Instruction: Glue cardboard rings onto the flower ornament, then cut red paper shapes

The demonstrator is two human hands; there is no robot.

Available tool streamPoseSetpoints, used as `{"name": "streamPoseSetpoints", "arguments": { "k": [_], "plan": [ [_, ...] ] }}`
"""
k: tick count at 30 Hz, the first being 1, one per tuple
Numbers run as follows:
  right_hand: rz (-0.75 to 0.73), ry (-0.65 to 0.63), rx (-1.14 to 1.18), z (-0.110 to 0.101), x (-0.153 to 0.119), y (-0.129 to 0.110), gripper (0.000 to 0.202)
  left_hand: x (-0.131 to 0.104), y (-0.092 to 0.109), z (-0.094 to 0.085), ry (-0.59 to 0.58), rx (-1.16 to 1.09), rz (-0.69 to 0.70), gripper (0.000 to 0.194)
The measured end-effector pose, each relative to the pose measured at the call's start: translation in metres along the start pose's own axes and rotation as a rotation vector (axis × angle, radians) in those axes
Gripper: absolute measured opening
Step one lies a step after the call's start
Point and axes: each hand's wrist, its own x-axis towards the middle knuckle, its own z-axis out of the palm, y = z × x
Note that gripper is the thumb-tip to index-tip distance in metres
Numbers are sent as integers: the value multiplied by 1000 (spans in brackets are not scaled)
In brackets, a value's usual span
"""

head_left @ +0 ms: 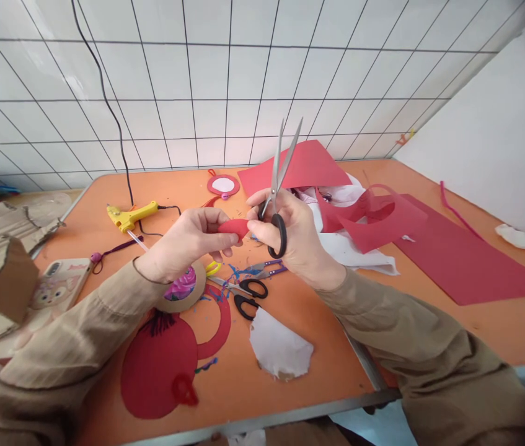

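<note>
My left hand (185,238) pinches a small rounded piece of red paper (232,228) between thumb and fingers. My right hand (302,238) is wrapped round black-handled scissors (273,193), their blades pointing up and slightly apart. The thumb and fingertips of that hand also touch the right end of the paper. Below the hands lie a second pair of black-handled scissors (253,288) and scissors with purple handles (274,268). A tan ring with a pink flower pattern (182,288) sits under my left wrist, beside a large red paper disc (157,365) and a red paper ring (225,322).
A yellow glue gun (132,215) lies at the left, its cord running up the tiled wall. Red paper sheets (457,254) and cut scraps (378,223) cover the right side. Cardboard (8,279) and a phone (60,282) are at far left. A white scrap (281,344) lies in front.
</note>
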Motion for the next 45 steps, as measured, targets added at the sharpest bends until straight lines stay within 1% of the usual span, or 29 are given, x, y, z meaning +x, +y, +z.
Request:
{"name": "streamPoseSetpoints", "arguments": {
  "k": [4, 9, 11, 14, 16, 18, 20, 23, 27, 29, 33, 35, 40, 45],
  "plan": [
    [-4, 45, 19, 4, -2, 2, 27, 0, -5, 5, -2, -145, -39, 21],
    [-9, 52, 25, 4, -2, 3, 28, 1, -9, 10, 36, -267, 8, 19],
    [8, 52, 43, 3, -2, 3, 27, 1, -8, 10, 54, -277, 36, 16],
    [15, 12, 56, 2, -2, 5, 26, 0, -6, 10, 105, -244, 74, 12],
    [-8, -23, 25, 1, -2, 6, 26, 0, -5, 9, 124, -199, 89, 10],
    [-40, -38, -26, 0, -2, 7, 25, 0, -6, 9, 117, -160, 80, 9],
    [-50, -32, -53, 0, -1, 7, 23, 0, -6, 9, 96, -135, 58, 11],
    [-25, -18, -27, 0, -1, 6, 25, 0, -7, 10, 88, -138, 45, 20],
    [3, -11, 17, 0, 0, 6, 32, 0, -6, 10, 161, -243, 63, 24],
    [-1, -56, 5, 0, -2, 6, 36, 0, -5, 9, 203, -317, 84, 23],
    [-21, -243, -74, 0, -9, 8, 37, -2, -5, 8, 261, -399, 124, 24],
    [-16, -303, -114, 1, -12, 9, 39, -2, -5, 10, 287, -414, 144, 24],
    [-11, -389, -196, 7, -15, 13, 43, -3, -5, 15, 313, -430, 147, 24],
    [-30, -397, -237, 11, -16, 15, 43, -4, -6, 18, 320, -407, 143, 23]
  ]
}}
